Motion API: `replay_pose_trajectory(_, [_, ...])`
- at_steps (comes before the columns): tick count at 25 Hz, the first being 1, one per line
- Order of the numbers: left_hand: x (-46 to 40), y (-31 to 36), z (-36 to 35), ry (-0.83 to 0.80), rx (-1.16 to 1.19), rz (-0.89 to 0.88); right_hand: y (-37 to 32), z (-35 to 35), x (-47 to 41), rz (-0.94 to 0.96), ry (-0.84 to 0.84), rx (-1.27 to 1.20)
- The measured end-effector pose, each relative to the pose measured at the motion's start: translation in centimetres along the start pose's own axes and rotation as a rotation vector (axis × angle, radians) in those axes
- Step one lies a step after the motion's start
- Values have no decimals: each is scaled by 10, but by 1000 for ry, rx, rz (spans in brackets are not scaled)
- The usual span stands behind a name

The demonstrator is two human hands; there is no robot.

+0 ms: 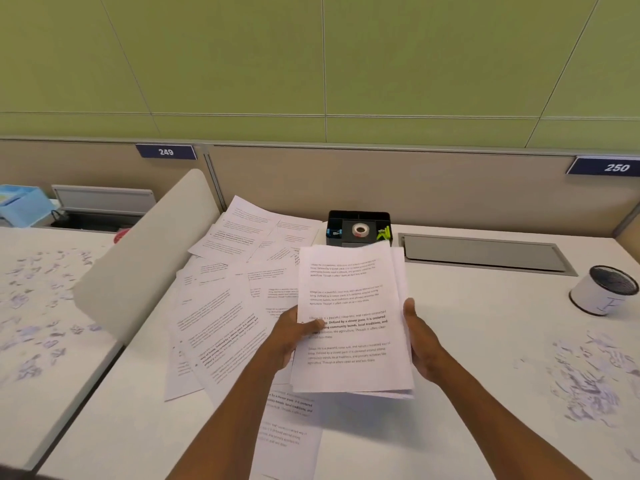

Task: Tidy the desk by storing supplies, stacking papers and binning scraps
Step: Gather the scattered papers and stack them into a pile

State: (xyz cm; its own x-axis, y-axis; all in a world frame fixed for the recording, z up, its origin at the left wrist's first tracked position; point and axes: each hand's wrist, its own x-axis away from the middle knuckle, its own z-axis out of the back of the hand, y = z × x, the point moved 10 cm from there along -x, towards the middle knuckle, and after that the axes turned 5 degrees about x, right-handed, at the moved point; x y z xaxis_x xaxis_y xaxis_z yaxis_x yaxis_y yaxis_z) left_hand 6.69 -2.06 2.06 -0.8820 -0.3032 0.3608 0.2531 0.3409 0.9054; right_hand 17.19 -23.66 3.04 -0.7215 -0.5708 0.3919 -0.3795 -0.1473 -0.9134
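Head view: A person's left hand point(294, 332) and right hand point(420, 344) hold a gathered stack of printed sheets point(349, 317) above the desk point(467, 306), each grip closed on one side edge, the left thumb lying across the top page. More loose pages point(235, 289) are fanned out over the desk to the left and beneath the raised stack, not yet collected. Behind the stack, a black organiser tray point(358, 227) holds a roll of tape point(360, 230) and small clips. A mesh-topped bin point(604, 291) stands at the far right, with torn paper scraps point(588, 372) strewn nearby on the desk; further scraps point(41, 306) cover the neighbouring desk at left. The stack's right edges look uneven, so sheets could slide free if either grip loosens while the pile is squared. Setting it down over the spread pages risks burying strays, and any sweep of the arm could scatter scraps.
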Motion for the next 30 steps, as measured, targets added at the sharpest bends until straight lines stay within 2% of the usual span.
replay_pose_trajectory(3, [7, 2, 7, -2, -5, -30, 3, -14, -4, 8, -89, 54])
replay_pose_trajectory(9, [17, 1, 35, 102, -129, -38, -1, -35, -12, 83, -72, 179])
replay_pose_trajectory(11, [21, -1, 70, 372, -316, -5, -2, -37, -16, 98, -45, 192])
replay_pose_trajectory(13, [41, -1, 119, 759, -703, 155, 1, -36, -22, 93, -28, 203])
replay_pose_trajectory(14, [53, -2, 139, 883, -852, 276, 2, -35, -24, 87, -22, 206])
replay_pose_trajectory(16, [70, -9, 172, 992, -949, 445, 4, -33, -28, 66, 3, 208])
replay_pose_trajectory(20, [77, -35, 209, 977, -947, 612, 12, -32, -31, 43, 36, 206])
replay_pose_trajectory(24, [69, -39, 217, 962, -923, 592, 17, -30, -36, 27, 61, 217])
replay_pose_trajectory(30, [71, -43, 248, 1018, -520, 498, 17, -29, -44, 16, 78, 225])
